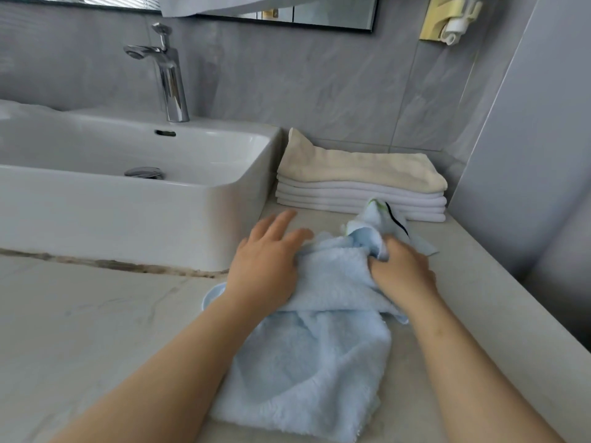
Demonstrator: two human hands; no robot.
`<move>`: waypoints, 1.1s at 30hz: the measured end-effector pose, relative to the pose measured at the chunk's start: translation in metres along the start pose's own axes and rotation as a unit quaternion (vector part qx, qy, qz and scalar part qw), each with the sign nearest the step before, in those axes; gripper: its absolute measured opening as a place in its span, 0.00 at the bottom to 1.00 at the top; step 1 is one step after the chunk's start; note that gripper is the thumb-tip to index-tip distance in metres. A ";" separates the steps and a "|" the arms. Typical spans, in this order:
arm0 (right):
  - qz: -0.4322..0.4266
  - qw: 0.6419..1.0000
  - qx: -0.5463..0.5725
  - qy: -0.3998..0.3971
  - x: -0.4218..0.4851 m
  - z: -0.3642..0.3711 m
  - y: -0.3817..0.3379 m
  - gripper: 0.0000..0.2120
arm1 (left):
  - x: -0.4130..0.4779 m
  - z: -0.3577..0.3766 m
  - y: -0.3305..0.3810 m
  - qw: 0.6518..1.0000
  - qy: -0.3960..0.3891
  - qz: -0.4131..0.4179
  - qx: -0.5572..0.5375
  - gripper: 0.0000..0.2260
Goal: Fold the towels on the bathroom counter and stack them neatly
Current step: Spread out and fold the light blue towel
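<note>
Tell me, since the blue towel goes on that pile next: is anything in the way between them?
Nothing visible. Only bare counter lies between the blue towel and the folded stack behind it.

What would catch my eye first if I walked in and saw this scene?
Most likely the pale blue towel lying rumpled on the counter in the foreground, with the left hand resting on its far edge and the right hand gripping a bunched part. Behind the hands, against the wall, sits a neat stack of folded towels, cream on top and white beneath. To its left stands a white basin with a chrome tap.
</note>
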State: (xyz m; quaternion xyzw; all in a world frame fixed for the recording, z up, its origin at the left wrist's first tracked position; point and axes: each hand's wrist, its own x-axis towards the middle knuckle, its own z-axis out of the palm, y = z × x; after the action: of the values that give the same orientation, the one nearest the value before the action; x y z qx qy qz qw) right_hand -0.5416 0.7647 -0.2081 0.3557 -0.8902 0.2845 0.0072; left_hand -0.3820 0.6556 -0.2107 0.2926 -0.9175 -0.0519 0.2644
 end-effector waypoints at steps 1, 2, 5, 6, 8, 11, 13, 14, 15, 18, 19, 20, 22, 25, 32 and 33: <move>-0.023 0.999 0.025 -0.010 -0.001 0.003 -0.001 0.08 | 0.001 0.000 0.002 1.000 -0.012 0.024 -0.005 0.16; -0.038 0.998 0.057 -0.011 -0.002 0.005 -0.002 0.11 | 0.001 0.000 0.004 0.999 -0.029 0.035 -0.016 0.14; -0.034 0.984 0.176 -0.018 -0.005 0.005 -0.010 0.17 | 0.001 -0.002 0.009 0.992 -0.075 -0.015 -0.098 0.21; -0.030 0.976 0.213 -0.024 -0.006 0.006 -0.013 0.18 | 0.001 -0.004 0.009 0.989 -0.077 -0.039 -0.123 0.23; -0.007 0.954 0.298 -0.029 -0.009 0.004 -0.019 0.17 | 0.003 -0.008 0.006 0.981 -0.058 -0.088 -0.161 0.25; 0.034 0.886 0.453 -0.093 -0.013 -0.001 -0.029 0.19 | 0.002 -0.009 0.002 0.974 -0.018 -0.133 -0.182 0.23; 0.041 0.823 0.548 -0.145 -0.013 -0.005 -0.029 0.19 | 0.001 -0.008 0.003 0.977 -0.021 -0.125 -0.173 0.19; 0.051 0.796 0.583 -0.152 -0.011 -0.006 -0.027 0.20 | 0.001 -0.008 0.004 0.978 -0.037 -0.116 -0.170 0.16; 0.064 0.780 0.603 -0.153 -0.009 -0.008 -0.025 0.21 | 0.001 -0.008 0.004 0.976 -0.061 -0.111 -0.176 0.16; 0.086 0.813 0.560 -0.136 -0.008 -0.007 -0.024 0.21 | 0.001 -0.005 0.006 0.950 -0.117 -0.099 -0.274 0.21; 0.068 0.851 0.507 -0.118 -0.009 -0.006 -0.024 0.19 | 0.001 -0.003 0.008 0.933 -0.120 -0.092 -0.327 0.21; 0.034 0.887 0.451 -0.096 -0.011 -0.003 -0.025 0.18 | 0.000 -0.002 0.011 0.914 -0.115 -0.085 -0.380 0.21; -0.053 0.921 0.384 -0.039 -0.011 0.001 -0.023 0.09 | -0.001 0.000 0.014 0.882 -0.089 -0.070 -0.457 0.25; -0.191 0.924 0.331 0.025 -0.013 -0.001 -0.024 0.28 | 0.001 0.000 0.011 0.886 -0.039 -0.070 -0.457 0.31; -0.222 0.934 0.279 -0.033 -0.017 0.002 -0.023 0.13 | 0.001 -0.003 0.009 0.911 0.128 -0.078 -0.383 0.22; -0.206 0.939 0.277 -0.018 -0.015 0.001 -0.022 0.09 | 0.003 -0.004 0.006 0.914 0.140 -0.095 -0.369 0.20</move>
State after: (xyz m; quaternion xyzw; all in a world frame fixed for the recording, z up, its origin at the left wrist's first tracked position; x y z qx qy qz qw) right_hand -0.5158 0.7604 -0.2013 0.5239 -0.6837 0.5056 -0.0490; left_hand -0.3852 0.6596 -0.2044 0.2640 -0.7548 -0.3701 0.4729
